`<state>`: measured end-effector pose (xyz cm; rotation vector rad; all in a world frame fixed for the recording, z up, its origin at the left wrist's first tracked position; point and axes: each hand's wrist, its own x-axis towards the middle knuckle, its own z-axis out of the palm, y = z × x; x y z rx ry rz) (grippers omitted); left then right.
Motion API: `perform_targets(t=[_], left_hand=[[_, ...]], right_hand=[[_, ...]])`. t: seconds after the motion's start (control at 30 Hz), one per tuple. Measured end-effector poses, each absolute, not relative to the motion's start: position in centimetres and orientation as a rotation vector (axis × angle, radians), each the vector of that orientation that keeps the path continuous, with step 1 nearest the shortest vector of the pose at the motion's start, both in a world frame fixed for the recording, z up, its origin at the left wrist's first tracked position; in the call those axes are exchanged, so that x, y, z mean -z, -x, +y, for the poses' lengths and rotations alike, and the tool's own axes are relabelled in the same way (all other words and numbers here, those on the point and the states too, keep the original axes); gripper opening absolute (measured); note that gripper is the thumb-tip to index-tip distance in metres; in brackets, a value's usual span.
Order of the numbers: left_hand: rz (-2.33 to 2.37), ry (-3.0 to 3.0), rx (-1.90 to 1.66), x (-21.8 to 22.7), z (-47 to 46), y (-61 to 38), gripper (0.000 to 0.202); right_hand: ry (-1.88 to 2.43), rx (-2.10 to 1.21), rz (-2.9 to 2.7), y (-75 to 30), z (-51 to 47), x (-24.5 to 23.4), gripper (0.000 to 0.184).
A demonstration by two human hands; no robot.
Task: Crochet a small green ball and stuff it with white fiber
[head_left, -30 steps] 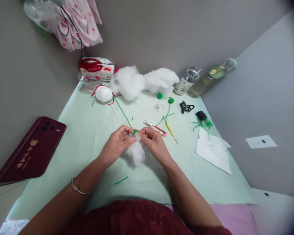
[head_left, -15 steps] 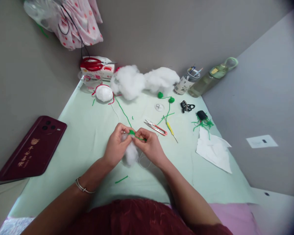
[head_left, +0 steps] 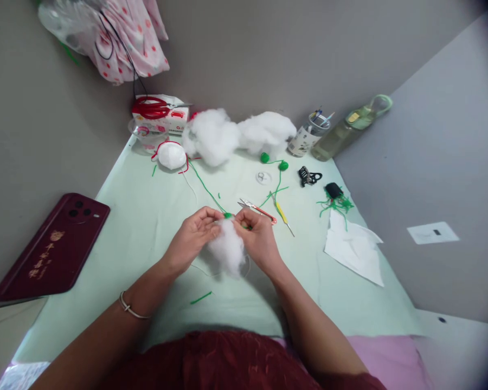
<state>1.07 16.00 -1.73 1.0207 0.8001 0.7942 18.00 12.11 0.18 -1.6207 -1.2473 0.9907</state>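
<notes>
Between my hands is a small green crocheted piece (head_left: 228, 215), with a tuft of white stuffing (head_left: 228, 248) hanging below it. My left hand (head_left: 193, 235) is closed, its thumb and fingers pinching at the left side of the piece and tuft. Closed too, my right hand (head_left: 258, 235) pinches the right side, and a bit of green yarn shows at its fingers. A green strand (head_left: 205, 187) runs from the piece back toward the white ball of yarn (head_left: 172, 155). Orange-handled thread snips (head_left: 260, 211) lie just beyond my right hand, beside a yellow crochet hook (head_left: 283, 214).
Heaps of white stuffing (head_left: 215, 135) stand along the wall, between a tissue pack with red scissors (head_left: 150, 107) and a pen cup (head_left: 309, 135). A green bottle (head_left: 350, 127) leans at the right. A dark red phone (head_left: 52, 246) lies left; white paper (head_left: 352, 249) lies right.
Both hands have shifted slightly right with the green piece. The tuft of stuffing now hangs fuller and more exposed between them, and my left fingers have loosened around it.
</notes>
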Motion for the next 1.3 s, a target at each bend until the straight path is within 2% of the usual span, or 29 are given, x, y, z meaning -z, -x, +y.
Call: perform_targets(t=[0.13, 0.5, 0.73, 1.0, 1.1, 1.3], left_hand=[[0.847, -1.051, -0.830, 2.0, 15.9, -1.3, 0.023], [0.894, -1.137, -0.937, 2.0, 15.7, -1.7, 0.021], [0.934, -1.197, -1.145, 2.9, 15.0, -2.3, 0.023], [0.852, -1.175, -0.976, 1.6, 14.8, -2.0, 0.015], [0.856, -1.162, -0.935, 1.5, 15.1, -1.8, 0.018], [0.922, -1.129, -0.997, 2.2, 15.6, -2.0, 0.024]], right_hand=[[1.613, -1.030, -1.298, -17.8, 11.7, 0.0, 0.019], [1.479, -1.204, -1.390, -17.9, 11.5, -1.5, 0.016], [1.482, -1.148, -1.412, -16.5, 11.1, -1.3, 0.013], [1.650, -0.910, -1.254, -16.9, 11.9, 0.1, 0.018], [1.679, -0.869, -1.290, -17.3, 12.0, 0.0, 0.019], [1.525, -1.106, -1.473, -17.4, 11.3, -1.9, 0.014]])
